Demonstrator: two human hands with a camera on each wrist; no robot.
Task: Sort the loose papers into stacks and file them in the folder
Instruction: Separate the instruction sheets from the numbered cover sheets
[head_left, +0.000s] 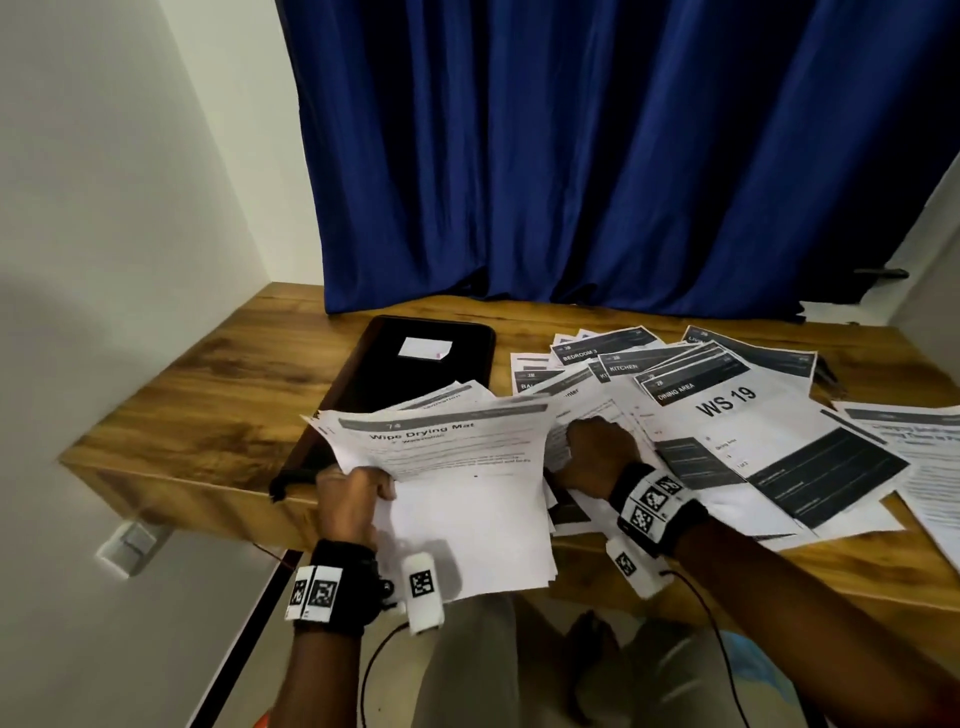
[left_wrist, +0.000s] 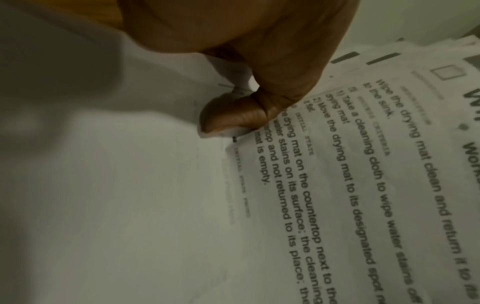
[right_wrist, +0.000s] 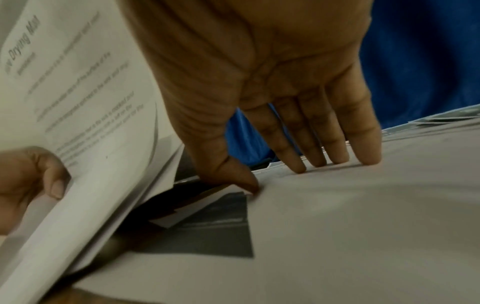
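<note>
**Papers: gathered stack left, loose spread right**

Papers headed "Wipe Drying Mat" (head_left: 447, 467) overhung the table's (head_left: 182, 405) near edge, pinched by the left hand (head_left: 350, 501). Head view: loose sheets (head_left: 753, 431) lay rightward under the right hand (head_left: 597, 457); the black folder (head_left: 415, 364) lay behind.

Left wrist view: thumb (left_wrist: 233, 117) clamped the stack's edge.

Right wrist view: straight fingers (right_wrist: 324, 144) pressed one loose sheet.
</note>
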